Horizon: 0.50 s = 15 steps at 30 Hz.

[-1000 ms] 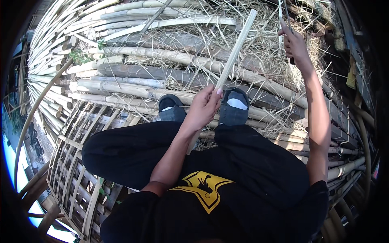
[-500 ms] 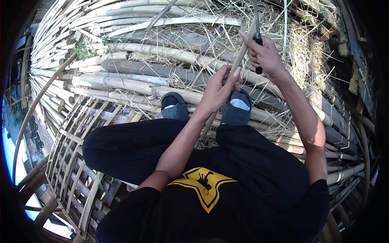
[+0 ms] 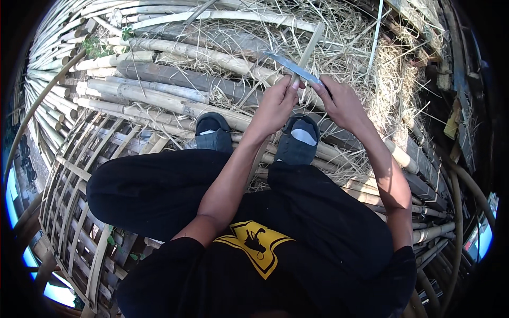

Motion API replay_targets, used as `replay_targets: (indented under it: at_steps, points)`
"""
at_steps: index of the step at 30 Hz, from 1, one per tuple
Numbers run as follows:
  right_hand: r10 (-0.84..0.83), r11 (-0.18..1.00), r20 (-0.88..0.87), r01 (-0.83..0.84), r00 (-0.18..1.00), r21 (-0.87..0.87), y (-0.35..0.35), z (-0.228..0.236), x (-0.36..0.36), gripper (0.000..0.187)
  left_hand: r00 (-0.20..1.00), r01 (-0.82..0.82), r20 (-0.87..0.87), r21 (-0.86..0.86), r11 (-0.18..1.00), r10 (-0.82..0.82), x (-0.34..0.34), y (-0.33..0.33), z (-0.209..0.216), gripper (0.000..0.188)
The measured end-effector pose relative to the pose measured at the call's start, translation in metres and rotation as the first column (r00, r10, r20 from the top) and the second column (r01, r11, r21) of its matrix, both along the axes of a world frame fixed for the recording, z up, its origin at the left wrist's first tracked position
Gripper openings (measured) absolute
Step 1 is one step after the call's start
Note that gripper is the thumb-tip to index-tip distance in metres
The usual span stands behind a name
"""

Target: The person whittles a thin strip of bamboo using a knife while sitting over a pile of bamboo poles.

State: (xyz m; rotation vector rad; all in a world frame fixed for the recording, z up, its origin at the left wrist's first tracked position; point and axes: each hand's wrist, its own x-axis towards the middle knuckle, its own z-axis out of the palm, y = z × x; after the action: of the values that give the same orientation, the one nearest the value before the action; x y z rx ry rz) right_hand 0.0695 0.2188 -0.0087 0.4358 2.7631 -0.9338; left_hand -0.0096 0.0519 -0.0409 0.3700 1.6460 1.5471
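Note:
My left hand (image 3: 277, 105) is closed round a long, pale bamboo strip (image 3: 311, 45). The strip slants away from me, and its lower part runs down behind my left forearm. In my closed right hand (image 3: 342, 103) is a knife; its dark handle is mostly hidden by the fingers. The knife blade (image 3: 289, 63) points to the left and lies across the strip, just beyond my left thumb. The two hands are close together above my sandals (image 3: 298, 142). Whether the edge bites into the bamboo, I cannot tell.
Bamboo poles (image 3: 212, 55) cover the ground ahead, scattered with thin shavings (image 3: 344, 47). A woven bamboo lattice (image 3: 79, 196) stands at my left, with a bent pole (image 3: 40, 98) beyond it. More poles (image 3: 435, 233) lie to the right.
My right hand has turned the knife from upright to pointing left, bringing its blade across the strip. Both hands have shifted slightly left in view, and the scene has shifted left too.

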Motion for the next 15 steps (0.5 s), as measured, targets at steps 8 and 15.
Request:
replay_targets:
  at_steps: [8, 15]
  points:
    - [0.144, 0.989, -0.039, -0.142, 0.989, 0.040, 0.002, -0.001, -0.005, 0.035, 0.981, -0.057, -0.190, -0.079, 0.995, 0.041, 0.009, 0.001, -0.009, 0.023]
    - [0.201, 0.953, -0.070, -0.179, 0.977, 0.246, 0.043, -0.021, -0.019, 0.037, 0.965, -0.065, -0.259, -0.129, 0.990, 0.029, 0.009, 0.003, -0.007, 0.021]
